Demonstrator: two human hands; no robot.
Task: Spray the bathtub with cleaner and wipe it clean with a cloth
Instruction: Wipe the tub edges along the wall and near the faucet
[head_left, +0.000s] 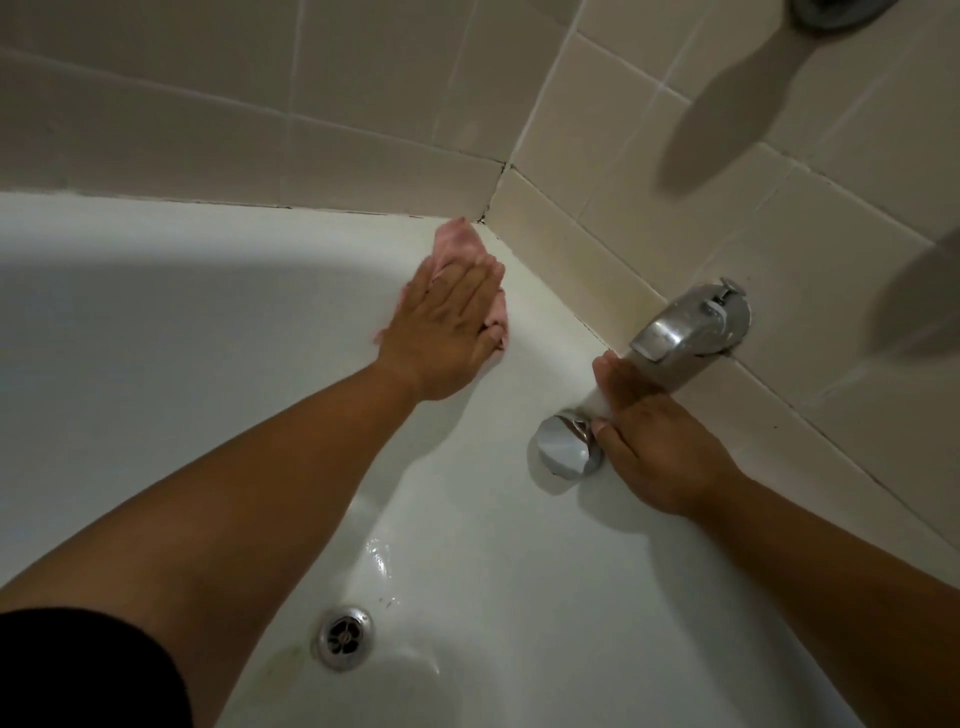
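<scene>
My left hand (447, 327) lies flat, fingers together, pressing a pink cloth (460, 243) against the white bathtub (182, 338) at its upper rim, close to the tiled corner. The cloth sticks out beyond my fingertips and under my palm. My right hand (660, 441) rests flat on the tub's end wall, beneath the chrome spout (691, 327) and touching the round chrome overflow knob (566, 449). It holds nothing. No spray bottle is in view.
A chrome drain (343, 636) sits in the tub floor at the bottom, with a wet streak (382, 566) running down toward it. Beige wall tiles (675, 171) enclose the tub on the far side and at the right end. Blurred chrome fittings (831, 8) show top right.
</scene>
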